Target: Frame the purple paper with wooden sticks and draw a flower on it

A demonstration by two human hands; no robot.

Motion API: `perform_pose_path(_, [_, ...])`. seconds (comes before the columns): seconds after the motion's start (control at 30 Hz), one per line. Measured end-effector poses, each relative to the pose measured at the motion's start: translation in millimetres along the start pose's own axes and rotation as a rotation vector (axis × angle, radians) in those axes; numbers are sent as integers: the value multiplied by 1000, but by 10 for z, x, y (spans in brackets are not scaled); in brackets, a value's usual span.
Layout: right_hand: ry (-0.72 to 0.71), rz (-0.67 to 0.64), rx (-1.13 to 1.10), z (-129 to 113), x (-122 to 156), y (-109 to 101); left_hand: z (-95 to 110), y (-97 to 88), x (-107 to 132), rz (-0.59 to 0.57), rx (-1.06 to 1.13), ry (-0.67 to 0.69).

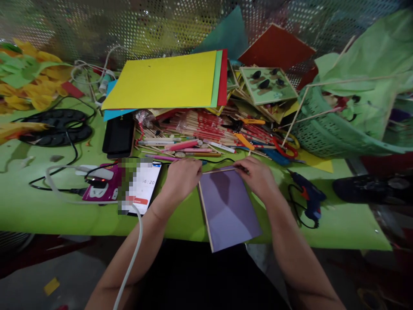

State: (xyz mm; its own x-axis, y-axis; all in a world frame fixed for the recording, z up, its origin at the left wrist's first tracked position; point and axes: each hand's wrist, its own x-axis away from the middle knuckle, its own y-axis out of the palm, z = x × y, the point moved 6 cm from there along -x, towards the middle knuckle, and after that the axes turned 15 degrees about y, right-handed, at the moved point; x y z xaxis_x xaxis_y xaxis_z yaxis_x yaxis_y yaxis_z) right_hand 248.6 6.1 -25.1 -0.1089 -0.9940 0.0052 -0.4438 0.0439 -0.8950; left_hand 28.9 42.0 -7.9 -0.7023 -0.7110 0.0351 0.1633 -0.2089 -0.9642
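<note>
Head view: purple rectangular card (230,209) on green worktop (351,226), near-left corner overhanging; nudge there could skew it. Right hand (256,177) pinches thin pale stick (221,171) along far edge; left hand (183,181) curled at corner, grip unclear; uneven pressure could shift stick.

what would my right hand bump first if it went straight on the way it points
The right hand would probably meet the thin black cable just beyond the purple rectangular board, though depth is unclear.
</note>
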Motion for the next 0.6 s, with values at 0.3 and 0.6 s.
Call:
perform_pose_path(0.3, [9, -20, 34, -41, 47, -32, -12, -5, 2, 0, 17, -4])
perform_pose_path(0.6, [26, -68, 81, 90, 48, -93, -81, -95, 47, -32, 34, -112])
